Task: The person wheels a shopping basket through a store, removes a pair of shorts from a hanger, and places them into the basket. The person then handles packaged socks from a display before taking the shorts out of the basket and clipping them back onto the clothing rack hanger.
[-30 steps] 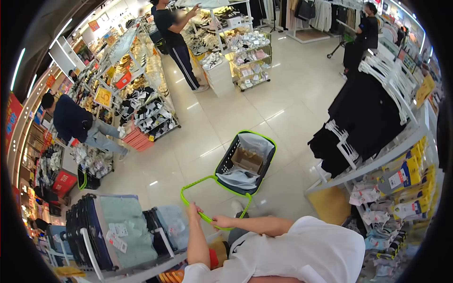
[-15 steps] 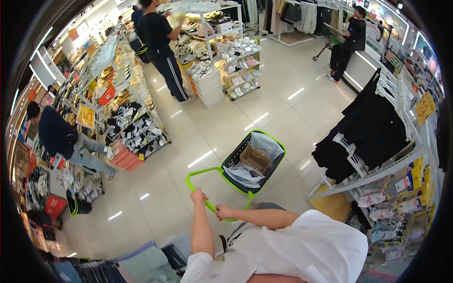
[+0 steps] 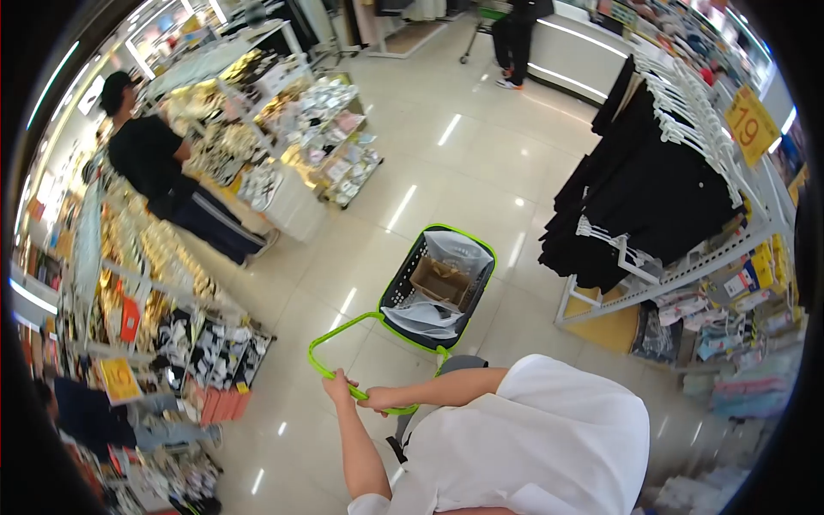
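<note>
A dark shopping basket with a bright green rim stands on the floor ahead of me. Inside it are a brown cardboard box and translucent plastic bags. Its long green handle slants toward my body. My left hand is wrapped round the handle's end bar. Close beside it, my right hand grips the same bar, with its forearm reaching across in front of my white shirt.
Black garments hang on a white rack to the right, under a yellow price sign. Shelves of shoes line the left. A person in dark clothes stands among them. Another person's legs show by a counter.
The view has turned, so the shoe shelves and people shift left and the counter person is partly cut off. Both hands keep hold of the basket handle.
</note>
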A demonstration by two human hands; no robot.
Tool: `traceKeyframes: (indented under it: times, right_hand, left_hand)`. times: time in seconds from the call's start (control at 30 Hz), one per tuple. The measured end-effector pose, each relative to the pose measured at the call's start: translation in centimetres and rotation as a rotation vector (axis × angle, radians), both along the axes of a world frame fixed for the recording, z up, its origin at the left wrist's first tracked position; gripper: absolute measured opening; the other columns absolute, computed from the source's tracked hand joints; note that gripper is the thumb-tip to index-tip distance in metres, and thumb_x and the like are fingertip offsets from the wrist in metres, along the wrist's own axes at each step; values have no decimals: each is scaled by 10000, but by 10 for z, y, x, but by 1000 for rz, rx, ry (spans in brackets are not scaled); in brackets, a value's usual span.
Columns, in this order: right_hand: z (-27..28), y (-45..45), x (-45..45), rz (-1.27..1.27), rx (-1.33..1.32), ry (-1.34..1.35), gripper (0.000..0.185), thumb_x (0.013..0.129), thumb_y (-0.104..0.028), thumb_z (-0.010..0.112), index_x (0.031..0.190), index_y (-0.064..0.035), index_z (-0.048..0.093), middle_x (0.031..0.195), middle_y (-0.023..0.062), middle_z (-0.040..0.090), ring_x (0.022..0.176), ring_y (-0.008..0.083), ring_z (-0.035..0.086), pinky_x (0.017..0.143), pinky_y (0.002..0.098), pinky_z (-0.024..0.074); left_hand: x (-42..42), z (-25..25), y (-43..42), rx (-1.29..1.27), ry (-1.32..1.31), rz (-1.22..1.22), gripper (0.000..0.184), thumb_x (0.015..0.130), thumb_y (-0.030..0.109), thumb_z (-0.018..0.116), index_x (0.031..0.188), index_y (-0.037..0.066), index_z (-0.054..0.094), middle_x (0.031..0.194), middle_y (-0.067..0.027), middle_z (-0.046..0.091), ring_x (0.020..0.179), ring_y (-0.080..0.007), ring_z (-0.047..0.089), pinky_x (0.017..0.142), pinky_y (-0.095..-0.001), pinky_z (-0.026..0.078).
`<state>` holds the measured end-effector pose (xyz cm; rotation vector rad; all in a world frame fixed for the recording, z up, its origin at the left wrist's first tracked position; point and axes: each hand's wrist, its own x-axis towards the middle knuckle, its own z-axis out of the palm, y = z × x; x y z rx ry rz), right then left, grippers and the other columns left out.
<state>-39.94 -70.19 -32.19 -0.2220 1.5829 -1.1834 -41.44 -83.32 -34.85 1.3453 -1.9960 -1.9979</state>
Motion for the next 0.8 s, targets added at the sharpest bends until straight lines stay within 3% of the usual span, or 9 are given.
traceKeyframes:
  times: [0.13,0.3,0.37,0.47,0.5,0.53,0.6,0.7,0.8]
  right_hand:
    - [-3,-12,-49,-61,21,42,459,827,-434,440,703,4,496,522,84,499,398,202,490,392,337,403]
    - [-2,-11,-115,-348,85,11,530,791,-502,464,615,-4,509,505,99,498,404,211,500,396,351,391]
    - [-2,-7,-149,-405,127,67,558,776,-531,475,633,6,535,536,120,527,435,232,523,421,362,404]
    - [-29,-11,-187,-452,268,180,606,748,-579,492,683,16,585,613,158,579,518,278,565,487,390,428]
    - [-37,-13,-201,-436,364,252,626,736,-598,499,716,18,608,659,175,602,570,303,584,527,406,438]
    - [-33,-10,-211,-466,375,249,626,736,-598,499,716,18,608,659,175,602,570,303,584,527,406,438]
    - [-25,5,-230,-609,406,312,610,738,-598,497,759,-2,628,700,185,613,650,341,591,597,426,444]
    - [-26,4,-252,-819,543,361,601,745,-592,495,786,-7,628,724,191,612,673,335,594,608,426,449]
    - [-10,30,-277,-732,707,380,535,756,-542,508,836,-28,631,769,188,615,711,339,596,624,434,458]
  left_hand:
    - [-62,-1,-8,10,28,-72,101,725,51,469,731,6,379,536,-72,407,345,-206,450,328,-331,437]
    - [-148,-18,-5,35,76,-206,114,714,41,467,743,4,363,569,-78,409,332,-221,436,310,-338,430]
    - [-187,-19,1,45,48,-301,103,742,48,486,748,27,385,578,-67,422,405,-196,472,368,-336,452]
    - [-242,-65,-11,-43,103,-483,107,738,66,506,761,25,409,605,-69,441,482,-191,517,408,-322,468]
    - [-253,-32,1,-112,56,-579,224,776,163,542,766,-14,406,637,-76,457,603,-166,531,517,-288,444]
    - [-263,-21,4,-106,61,-610,224,776,163,542,766,-14,406,637,-76,457,603,-166,531,517,-288,444]
    - [-288,-7,14,236,-165,-837,371,836,327,528,815,-34,445,680,-88,492,561,-155,527,484,-281,439]
    - [-313,11,19,282,-127,-1044,478,858,435,474,882,-43,468,719,-100,515,516,-137,517,475,-263,444]
    - [-329,14,26,172,-155,-1080,471,857,420,478,915,-47,483,728,-106,524,475,-129,508,443,-252,442]
